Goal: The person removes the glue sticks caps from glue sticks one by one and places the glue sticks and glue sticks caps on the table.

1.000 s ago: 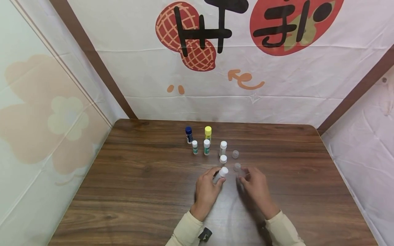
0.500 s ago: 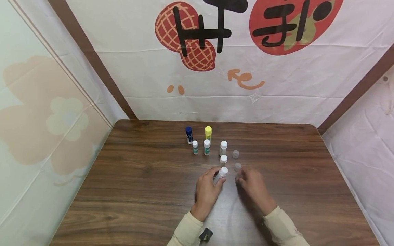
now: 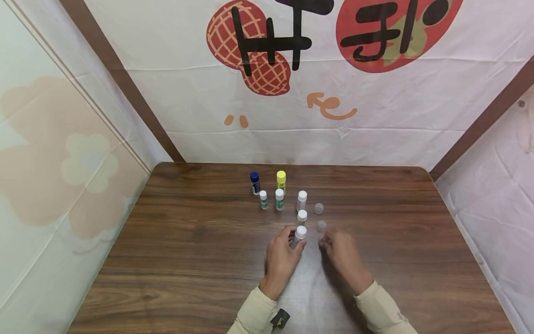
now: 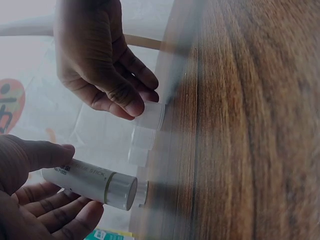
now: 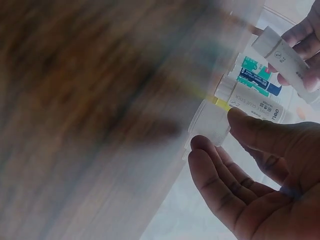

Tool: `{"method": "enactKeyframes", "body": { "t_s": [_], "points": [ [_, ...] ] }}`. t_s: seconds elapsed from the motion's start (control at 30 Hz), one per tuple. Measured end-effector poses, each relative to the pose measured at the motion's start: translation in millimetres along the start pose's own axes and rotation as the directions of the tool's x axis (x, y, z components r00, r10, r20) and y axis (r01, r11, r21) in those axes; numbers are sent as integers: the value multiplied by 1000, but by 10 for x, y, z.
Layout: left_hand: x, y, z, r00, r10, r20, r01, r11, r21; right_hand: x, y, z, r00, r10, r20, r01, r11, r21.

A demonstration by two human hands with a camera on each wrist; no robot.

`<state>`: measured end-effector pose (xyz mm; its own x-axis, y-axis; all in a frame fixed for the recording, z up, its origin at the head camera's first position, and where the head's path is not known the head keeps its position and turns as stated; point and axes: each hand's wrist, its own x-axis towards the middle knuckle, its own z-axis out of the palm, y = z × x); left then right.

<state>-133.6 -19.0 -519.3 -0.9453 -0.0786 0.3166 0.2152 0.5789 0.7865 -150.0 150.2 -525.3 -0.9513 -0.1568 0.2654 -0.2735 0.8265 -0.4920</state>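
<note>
**Glue stick held near a loose cap: tipping risk**

Head view: left hand point(image 3: 280, 258) grips a white glue stick tube point(image 3: 298, 235), tilted above the brown wooden surface point(image 3: 187, 241). Right hand point(image 3: 343, 254) pinches a small clear plastic cap point(image 3: 321, 240) at the surface. Upright sticks stand just beyond; a careless sweep could topple them.

Left wrist view: fingers curl round the tube point(image 4: 90, 181); cap point(image 4: 150, 115) sits under right fingertips.

Right wrist view: blurred; cap point(image 5: 210, 124) pinched lightly, so it could slip and roll.
</note>
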Motion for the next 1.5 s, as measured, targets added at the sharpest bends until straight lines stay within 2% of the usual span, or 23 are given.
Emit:
{"method": "enactKeyframes", "body": {
  "t_s": [0.27,0.73,1.2,1.5],
  "points": [
    [30,18,15,999,-34,20,35,998,-48,1,-6,9,1000,5,-2,-5,1000,-31],
    [41,-25,68,995,-59,75,63,996,-58,-17,-1,26,999,17,-27,-18,1000,-26],
    [42,-41,87,997,-26,73,29,999,-42,-1,-10,16,999,32,-35,-34,999,-31],
    [33,-38,72,997,-26,75,30,998,-52,-1,-18,26,999,23,-28,-24,999,-31]
  ]
}}
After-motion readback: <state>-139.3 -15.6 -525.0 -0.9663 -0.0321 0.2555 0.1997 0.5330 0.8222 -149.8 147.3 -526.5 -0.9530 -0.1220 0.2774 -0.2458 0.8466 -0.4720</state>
